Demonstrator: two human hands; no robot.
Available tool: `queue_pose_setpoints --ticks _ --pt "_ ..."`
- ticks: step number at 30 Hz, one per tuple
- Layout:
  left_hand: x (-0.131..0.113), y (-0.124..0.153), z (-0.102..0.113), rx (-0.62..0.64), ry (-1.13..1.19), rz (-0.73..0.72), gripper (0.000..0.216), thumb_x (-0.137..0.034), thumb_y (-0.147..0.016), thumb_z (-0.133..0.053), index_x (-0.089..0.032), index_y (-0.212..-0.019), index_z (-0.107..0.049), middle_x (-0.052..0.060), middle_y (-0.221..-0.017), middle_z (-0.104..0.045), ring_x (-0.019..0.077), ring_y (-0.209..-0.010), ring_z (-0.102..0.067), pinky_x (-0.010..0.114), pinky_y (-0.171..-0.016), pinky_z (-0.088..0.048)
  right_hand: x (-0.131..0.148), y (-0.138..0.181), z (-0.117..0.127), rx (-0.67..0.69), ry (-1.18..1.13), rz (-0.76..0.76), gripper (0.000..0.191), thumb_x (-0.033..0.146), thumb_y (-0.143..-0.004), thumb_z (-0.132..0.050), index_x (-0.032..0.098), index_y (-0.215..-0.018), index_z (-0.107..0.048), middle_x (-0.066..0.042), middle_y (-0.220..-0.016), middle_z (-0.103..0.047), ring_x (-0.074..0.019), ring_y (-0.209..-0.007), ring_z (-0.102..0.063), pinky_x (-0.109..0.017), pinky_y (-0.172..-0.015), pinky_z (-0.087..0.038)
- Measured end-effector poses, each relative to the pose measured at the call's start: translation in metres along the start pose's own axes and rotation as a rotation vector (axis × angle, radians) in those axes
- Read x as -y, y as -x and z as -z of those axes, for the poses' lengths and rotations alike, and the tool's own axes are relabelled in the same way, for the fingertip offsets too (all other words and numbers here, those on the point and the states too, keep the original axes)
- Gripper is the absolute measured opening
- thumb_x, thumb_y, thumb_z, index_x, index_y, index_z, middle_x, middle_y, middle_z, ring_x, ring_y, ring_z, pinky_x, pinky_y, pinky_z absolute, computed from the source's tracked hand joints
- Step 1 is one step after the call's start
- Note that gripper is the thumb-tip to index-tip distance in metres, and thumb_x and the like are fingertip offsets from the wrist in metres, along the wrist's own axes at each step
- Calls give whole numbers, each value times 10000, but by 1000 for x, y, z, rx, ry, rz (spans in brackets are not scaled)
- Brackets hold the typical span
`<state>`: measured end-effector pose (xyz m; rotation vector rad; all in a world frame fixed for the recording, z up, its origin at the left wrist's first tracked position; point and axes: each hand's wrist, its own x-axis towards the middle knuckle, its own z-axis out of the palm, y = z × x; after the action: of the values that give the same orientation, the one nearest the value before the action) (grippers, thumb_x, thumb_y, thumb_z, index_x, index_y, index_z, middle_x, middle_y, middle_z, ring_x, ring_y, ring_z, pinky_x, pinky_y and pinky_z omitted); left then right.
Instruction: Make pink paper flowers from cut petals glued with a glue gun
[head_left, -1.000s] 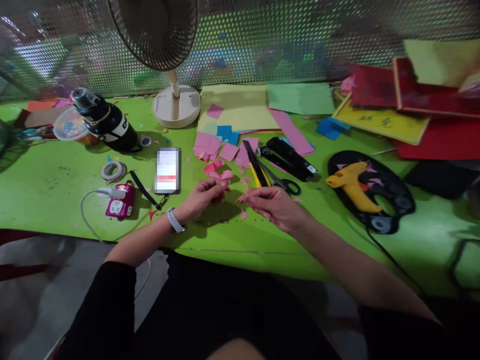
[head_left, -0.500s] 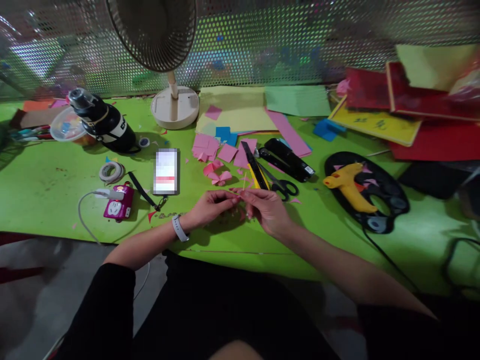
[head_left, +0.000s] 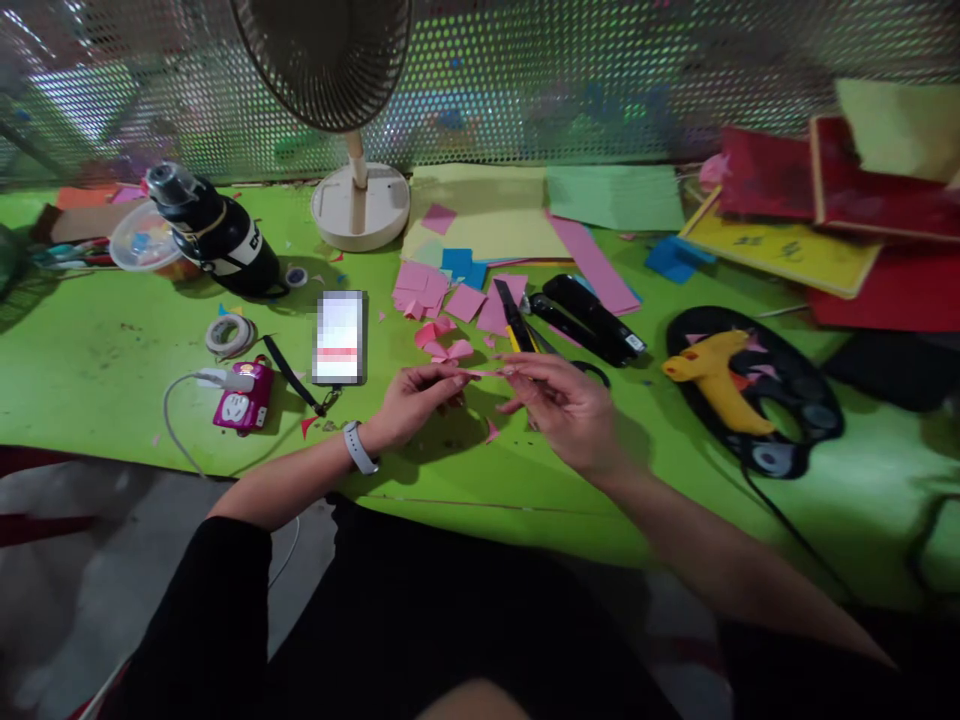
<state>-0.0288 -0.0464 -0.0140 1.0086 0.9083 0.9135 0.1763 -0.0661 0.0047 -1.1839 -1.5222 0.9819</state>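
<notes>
A small piece of pink paper [head_left: 484,374] is stretched between my hands, seen nearly edge-on. My left hand [head_left: 418,402] pinches one end of it between thumb and fingers. The other end is in the fingertips of my right hand [head_left: 571,408], whose lower fingers are curled loosely. Just beyond the hands lie folded pink paper petals [head_left: 450,350]. A yellow and black utility knife [head_left: 516,318] lies behind my right fingers, and black scissors [head_left: 592,372] are partly hidden by that hand. A black stapler [head_left: 592,318] rests farther back.
Pink paper squares [head_left: 421,285] and blue paper [head_left: 463,266] lie beyond the petals. Left are a phone [head_left: 339,337], a tape roll [head_left: 229,334], a purple plug adapter [head_left: 244,398] and a black bottle [head_left: 217,235]. A fan [head_left: 360,205] stands behind; a yellow glue gun [head_left: 716,380] lies right.
My right hand has moved right, away from my left, drawing the pink paper out between them. A thin stick seen near my right fingers no longer shows. The view has shifted slightly.
</notes>
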Motion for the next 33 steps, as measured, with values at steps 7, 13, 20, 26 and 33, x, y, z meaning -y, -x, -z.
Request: queue_pose_setpoints --ticks 7,13,20,26,33 --pt "1 0 -1 -67 103 76 308 -411 -742 -801 -176 -940 -775 2 -699 -687 72 -591 -570 218 -569 -433 -1 4 4 -118 244 274 98 328 -908 -652 270 -896 -731 -68 -854 -724 -213 -729 -676 -385 -639 -577" --pt "1 3 -3 -23 71 32 284 -399 -757 -794 -196 -955 -784 -3 -687 -684 63 -581 -559 212 -578 -442 -5 4 -3 175 254 117 208 391 -953 -567 247 -924 -714 -30 -754 -711 -168 -600 -640 -328 -576 -531" --pt "3 5 -4 50 -56 -115 212 -361 -815 -753 -220 -969 -790 42 -872 -747 68 -637 -583 221 -627 -485 -10 3 -7 262 299 103 240 382 -969 -528 241 -874 -697 -39 -775 -711 -196 -693 -672 -344 -669 -534" --pt "5 4 -2 55 -199 -208 216 -375 -831 -736 -231 -981 -794 41 -806 -717 88 -656 -582 227 -616 -479 -12 3 -6 251 332 172 216 315 -970 -534 218 -927 -722 -48 -828 -737 -179 -699 -676 -310 -666 -534" --pt "2 3 -1 98 -249 -285 216 -355 -840 -734 -218 -995 -797 50 -776 -725 96 -639 -586 228 -594 -456 -13 -2 -1 294 354 227 235 287 -980 -523 190 -941 -734 -57 -849 -749 -174 -743 -688 -291 -684 -536"
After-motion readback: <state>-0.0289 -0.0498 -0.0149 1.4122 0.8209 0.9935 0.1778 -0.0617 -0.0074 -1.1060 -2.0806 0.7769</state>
